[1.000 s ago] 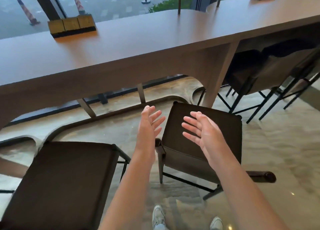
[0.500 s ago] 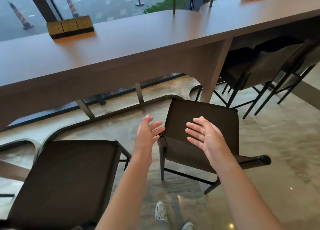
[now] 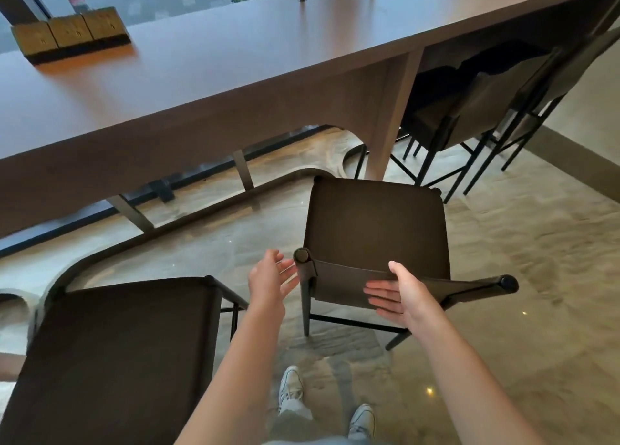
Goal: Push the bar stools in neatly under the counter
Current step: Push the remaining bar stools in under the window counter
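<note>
The right hand [image 3: 401, 295] lies flat, fingers straight, against the backrest of the middle stool [image 3: 375, 230], thumb over its top edge. The left hand [image 3: 271, 278] hangs open just beside the backrest's left knob, gripping nothing. The stool stands short of the counter [image 3: 235, 62], near its leg. Another stool [image 3: 114, 350] sits near left, two more [image 3: 469, 109] far right.

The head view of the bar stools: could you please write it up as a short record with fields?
Middle stool: out from the counter, low backrest toward the person
Left hand: open, beside the backrest's left end, contact unclear
Right hand: open, fingers flat against the backrest, thumb over its top edge
Near stool: lower left, also out
Far stools: tucked under the counter
Socket block: on the counter
</note>
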Demonstrator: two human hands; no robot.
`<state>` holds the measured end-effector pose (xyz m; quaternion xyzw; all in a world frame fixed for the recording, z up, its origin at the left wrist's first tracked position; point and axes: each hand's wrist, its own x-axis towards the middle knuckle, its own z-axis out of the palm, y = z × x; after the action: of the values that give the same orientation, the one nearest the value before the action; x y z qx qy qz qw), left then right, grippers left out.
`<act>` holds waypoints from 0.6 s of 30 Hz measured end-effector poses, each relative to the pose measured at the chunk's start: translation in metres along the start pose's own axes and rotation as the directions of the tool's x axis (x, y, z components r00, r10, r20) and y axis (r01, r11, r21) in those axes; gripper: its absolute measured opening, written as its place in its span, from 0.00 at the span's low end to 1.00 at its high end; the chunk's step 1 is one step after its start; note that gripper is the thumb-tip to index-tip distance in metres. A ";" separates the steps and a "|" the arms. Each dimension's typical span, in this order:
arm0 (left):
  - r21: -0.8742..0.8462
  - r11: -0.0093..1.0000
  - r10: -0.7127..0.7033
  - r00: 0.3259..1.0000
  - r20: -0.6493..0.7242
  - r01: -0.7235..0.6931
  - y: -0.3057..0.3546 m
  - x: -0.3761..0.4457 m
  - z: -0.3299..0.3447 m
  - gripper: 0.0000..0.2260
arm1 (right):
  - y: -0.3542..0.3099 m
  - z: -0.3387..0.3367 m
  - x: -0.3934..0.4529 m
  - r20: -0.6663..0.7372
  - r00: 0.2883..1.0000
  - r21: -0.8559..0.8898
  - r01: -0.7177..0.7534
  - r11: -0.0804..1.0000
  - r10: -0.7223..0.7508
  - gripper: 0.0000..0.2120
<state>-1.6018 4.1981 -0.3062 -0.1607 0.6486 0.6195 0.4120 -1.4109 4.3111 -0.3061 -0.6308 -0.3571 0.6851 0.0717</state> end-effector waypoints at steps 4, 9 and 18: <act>0.135 0.981 -0.152 0.985 0.079 0.140 0.004 0.029 0.005 0.17 | 0.005 0.011 0.012 -0.058 0.995 0.167 -0.066 0.984 0.076 0.21; 0.273 0.927 -0.309 0.936 0.172 0.256 -0.001 0.068 0.014 0.17 | 0.000 0.036 0.020 -0.114 0.990 0.515 -0.012 0.857 0.083 0.17; 0.209 0.830 -0.557 0.795 0.241 0.518 -0.005 0.092 0.026 0.24 | -0.010 0.042 0.024 -0.137 0.988 0.675 0.039 0.737 0.072 0.09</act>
<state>-1.6455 4.2496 -0.3740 -0.2176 0.5474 0.4490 0.6719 -1.4579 4.3149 -0.3220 -0.6158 -0.0719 0.7178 0.3169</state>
